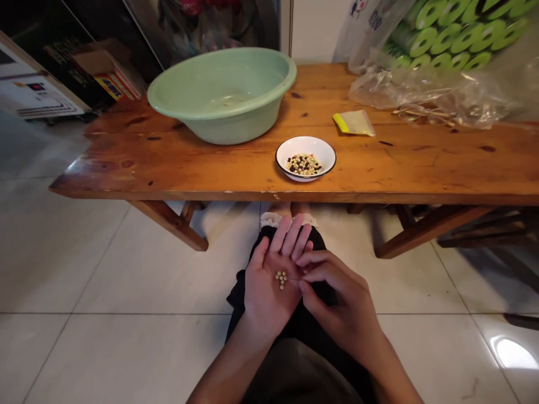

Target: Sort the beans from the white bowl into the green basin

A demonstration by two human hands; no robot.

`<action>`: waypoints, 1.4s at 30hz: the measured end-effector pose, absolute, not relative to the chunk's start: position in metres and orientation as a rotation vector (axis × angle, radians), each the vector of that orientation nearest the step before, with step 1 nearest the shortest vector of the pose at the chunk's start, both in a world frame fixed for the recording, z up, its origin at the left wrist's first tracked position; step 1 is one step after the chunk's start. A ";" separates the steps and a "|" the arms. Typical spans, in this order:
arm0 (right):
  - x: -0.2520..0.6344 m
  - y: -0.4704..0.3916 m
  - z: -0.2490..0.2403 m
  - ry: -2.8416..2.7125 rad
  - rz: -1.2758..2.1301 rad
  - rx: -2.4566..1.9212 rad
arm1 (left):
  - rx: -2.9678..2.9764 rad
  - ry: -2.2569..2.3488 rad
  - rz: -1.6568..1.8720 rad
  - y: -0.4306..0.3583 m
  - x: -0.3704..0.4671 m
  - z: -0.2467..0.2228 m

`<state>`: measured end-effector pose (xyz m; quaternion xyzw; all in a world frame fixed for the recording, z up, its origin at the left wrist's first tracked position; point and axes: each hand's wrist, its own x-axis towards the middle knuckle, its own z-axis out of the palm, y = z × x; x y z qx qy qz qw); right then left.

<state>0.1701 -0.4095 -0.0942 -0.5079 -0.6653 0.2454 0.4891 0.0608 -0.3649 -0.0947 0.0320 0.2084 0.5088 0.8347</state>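
Note:
My left hand (pixel 273 280) lies palm up over my lap, its fingers stretched out. A small cluster of pale beads (pixel 281 279) rests loose in the middle of that palm. From the right, my right hand (pixel 337 297) reaches over it with thumb and index finger pinched on a thin needle-like strand (pixel 295 279). The strand's tip points left at the nearest bead; whether it has entered the hole I cannot tell. On the bench beyond the hands stands a white dark-rimmed bowl (pixel 306 144) holding black, pale and a few coloured beads (pixel 304 164).
The wooden bench (pixel 210 168) spans the view in front of me. On it stand a large green basin (pixel 236 120), a small yellow-topped packet (pixel 354 122) and a clear plastic bag (pixel 433 92) with green rolls. A cardboard box (pixel 105 67) sits behind at left.

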 end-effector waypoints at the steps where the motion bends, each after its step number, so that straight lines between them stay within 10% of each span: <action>1: 0.171 -0.410 -0.093 -1.620 0.590 -1.235 | 0.064 0.441 1.075 -0.365 0.062 -0.094; 42: 0.162 -0.426 -0.097 -1.981 0.153 -1.440 | 0.035 0.449 1.093 -0.373 0.065 -0.098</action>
